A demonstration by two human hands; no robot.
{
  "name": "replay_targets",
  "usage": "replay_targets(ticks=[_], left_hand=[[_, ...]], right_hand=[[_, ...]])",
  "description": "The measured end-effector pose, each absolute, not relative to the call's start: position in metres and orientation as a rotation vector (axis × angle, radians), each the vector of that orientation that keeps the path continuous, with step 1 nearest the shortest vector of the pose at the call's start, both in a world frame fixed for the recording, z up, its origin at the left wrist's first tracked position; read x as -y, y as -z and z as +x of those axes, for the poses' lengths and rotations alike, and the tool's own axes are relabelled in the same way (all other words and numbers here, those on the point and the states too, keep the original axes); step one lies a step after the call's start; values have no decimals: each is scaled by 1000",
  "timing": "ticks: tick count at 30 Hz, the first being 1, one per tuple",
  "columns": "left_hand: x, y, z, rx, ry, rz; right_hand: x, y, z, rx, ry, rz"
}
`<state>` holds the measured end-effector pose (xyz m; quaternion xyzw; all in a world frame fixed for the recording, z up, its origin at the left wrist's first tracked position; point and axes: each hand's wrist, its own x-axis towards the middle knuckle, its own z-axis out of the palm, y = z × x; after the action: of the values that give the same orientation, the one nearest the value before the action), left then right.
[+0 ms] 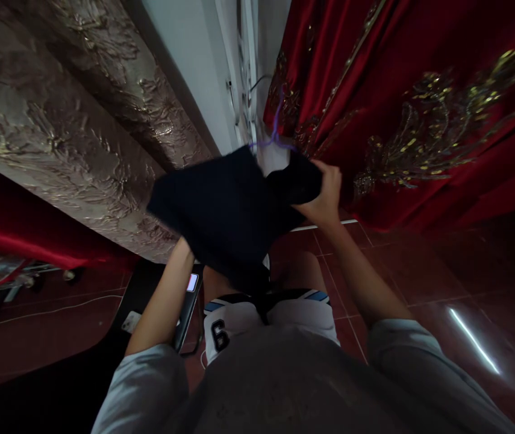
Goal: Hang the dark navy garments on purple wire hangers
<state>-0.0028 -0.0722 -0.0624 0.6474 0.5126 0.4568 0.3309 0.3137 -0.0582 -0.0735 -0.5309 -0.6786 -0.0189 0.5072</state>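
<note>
A dark navy garment point(230, 211) is spread out in front of me over a purple hanger point(276, 135). The hanger's hook and upper arms show above the cloth. My right hand point(327, 190) is closed on the garment's right side near the hanger's end, thumb toward me. On the other side, my left hand point(185, 248) disappears under the cloth, and only the wrist edge shows. Its fingers are hidden. The garment's lower part hangs toward my lap, and its exact kind is hard to make out in the dim, blurred view.
Red curtains with gold sequins point(420, 132) hang at right, and a beige textured curtain point(117, 120) at left. A white frame point(241, 72) stands ahead. A phone with a lit screen point(192, 282) and another phone point(131, 322) rest on a black surface at left. The floor is red tile point(402, 277).
</note>
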Motion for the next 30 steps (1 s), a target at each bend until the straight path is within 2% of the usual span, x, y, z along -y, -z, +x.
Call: replay_targets(ticks=[5, 9, 15, 20, 25, 28, 30], left_hand=[[80, 74, 0, -1159, -1348, 1227], [83, 78, 8, -1284, -1487, 1212], [95, 113, -1, -1408, -1473, 1285], [108, 116, -3, -1493, -1494, 1306], [128, 113, 8, -1494, -1451, 1215], [140, 118, 19, -1486, -1465, 1123], [146, 124, 23, -1506, -1497, 1088]], right_hand=[[43, 19, 322, 1612, 176, -1436], [47, -13, 315, 1776, 208, -1424], [69, -13, 322, 1855, 235, -1415], [79, -12, 340, 1999, 113, -1289], [82, 21, 310, 1807, 13, -1193], [86, 74, 257, 1377, -102, -1229], [96, 116, 224, 1249, -342, -1264]])
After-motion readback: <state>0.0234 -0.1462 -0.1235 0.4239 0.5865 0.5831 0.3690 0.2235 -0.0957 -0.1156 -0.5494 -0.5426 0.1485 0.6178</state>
